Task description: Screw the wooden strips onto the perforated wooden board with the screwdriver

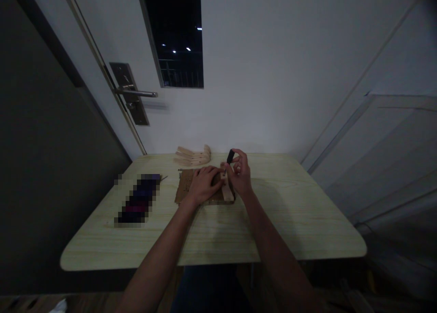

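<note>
My left hand point(204, 182) lies palm down on a brown cardboard sheet point(184, 187) in the middle of the table, its fingers pressing against a pale wooden piece point(226, 190) that rests on the sheet. My right hand point(240, 174) is closed round a small tool with a black handle point(231, 156), held upright over the far end of the wooden piece. The tool's tip is hidden behind the fingers.
A stack of curved wooden pieces point(192, 156) lies at the back of the pale table point(307, 222), near the wall. A blurred dark object point(138, 200) sits on the left. A door with a metal handle point(136, 93) stands at the left.
</note>
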Action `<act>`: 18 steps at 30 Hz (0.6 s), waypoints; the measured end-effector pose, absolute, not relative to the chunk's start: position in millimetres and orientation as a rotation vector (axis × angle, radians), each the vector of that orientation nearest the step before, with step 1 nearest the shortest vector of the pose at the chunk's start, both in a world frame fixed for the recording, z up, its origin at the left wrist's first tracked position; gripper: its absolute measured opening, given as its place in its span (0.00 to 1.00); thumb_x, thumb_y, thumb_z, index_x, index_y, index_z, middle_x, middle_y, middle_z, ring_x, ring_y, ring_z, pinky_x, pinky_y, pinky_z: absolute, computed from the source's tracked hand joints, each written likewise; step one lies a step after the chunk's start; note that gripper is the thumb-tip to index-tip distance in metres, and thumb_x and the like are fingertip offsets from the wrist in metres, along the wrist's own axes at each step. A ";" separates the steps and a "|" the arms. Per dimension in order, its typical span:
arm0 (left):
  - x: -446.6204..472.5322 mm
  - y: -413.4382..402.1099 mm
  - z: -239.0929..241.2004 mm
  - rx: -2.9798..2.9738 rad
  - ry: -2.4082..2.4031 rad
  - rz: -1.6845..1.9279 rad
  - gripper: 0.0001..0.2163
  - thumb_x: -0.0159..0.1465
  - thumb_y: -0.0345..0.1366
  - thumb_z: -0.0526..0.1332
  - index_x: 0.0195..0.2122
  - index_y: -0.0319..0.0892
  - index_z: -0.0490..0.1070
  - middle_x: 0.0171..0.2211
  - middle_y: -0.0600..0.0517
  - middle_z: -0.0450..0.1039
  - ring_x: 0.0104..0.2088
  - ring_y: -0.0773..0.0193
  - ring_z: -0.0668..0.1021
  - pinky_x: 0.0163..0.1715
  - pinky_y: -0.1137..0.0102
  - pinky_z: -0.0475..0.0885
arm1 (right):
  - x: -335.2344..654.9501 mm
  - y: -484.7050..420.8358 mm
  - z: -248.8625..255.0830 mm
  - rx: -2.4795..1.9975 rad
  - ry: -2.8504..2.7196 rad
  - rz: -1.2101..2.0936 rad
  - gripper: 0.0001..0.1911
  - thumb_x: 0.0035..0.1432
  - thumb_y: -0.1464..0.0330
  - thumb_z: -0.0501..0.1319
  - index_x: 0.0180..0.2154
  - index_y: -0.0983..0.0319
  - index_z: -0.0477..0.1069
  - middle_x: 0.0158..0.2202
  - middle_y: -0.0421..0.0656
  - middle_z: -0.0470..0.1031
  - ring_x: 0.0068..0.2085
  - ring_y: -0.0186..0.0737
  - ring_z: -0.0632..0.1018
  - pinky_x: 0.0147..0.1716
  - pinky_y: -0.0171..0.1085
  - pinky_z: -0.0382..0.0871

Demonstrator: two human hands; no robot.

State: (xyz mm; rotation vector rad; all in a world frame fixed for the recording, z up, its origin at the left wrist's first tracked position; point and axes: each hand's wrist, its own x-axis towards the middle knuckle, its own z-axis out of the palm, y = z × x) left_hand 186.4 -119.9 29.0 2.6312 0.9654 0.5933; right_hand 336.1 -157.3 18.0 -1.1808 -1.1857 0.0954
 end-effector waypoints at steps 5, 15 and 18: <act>186.7 -119.6 29.3 2.637 0.985 0.595 0.17 0.66 0.45 0.56 0.54 0.47 0.68 0.54 0.48 0.71 0.55 0.52 0.70 0.55 0.55 0.61 | 339.9 -159.2 14.9 -1.151 -1.239 0.151 0.21 0.61 0.62 0.58 0.55 0.54 0.62 0.36 0.39 0.70 0.24 0.28 0.66 0.20 0.29 0.62; 187.4 -121.0 31.2 2.632 0.976 0.594 0.17 0.66 0.45 0.55 0.54 0.47 0.69 0.53 0.48 0.72 0.54 0.51 0.71 0.54 0.55 0.62 | 337.0 -158.2 15.9 -1.136 -1.231 0.164 0.22 0.61 0.61 0.59 0.56 0.55 0.60 0.35 0.39 0.74 0.22 0.27 0.66 0.18 0.27 0.59; 187.4 -120.7 30.7 2.638 0.967 0.603 0.17 0.66 0.45 0.55 0.54 0.48 0.69 0.52 0.49 0.72 0.54 0.51 0.71 0.54 0.56 0.63 | 336.8 -156.4 15.3 -1.156 -1.215 0.127 0.22 0.59 0.62 0.61 0.54 0.55 0.61 0.32 0.36 0.69 0.20 0.25 0.63 0.18 0.28 0.57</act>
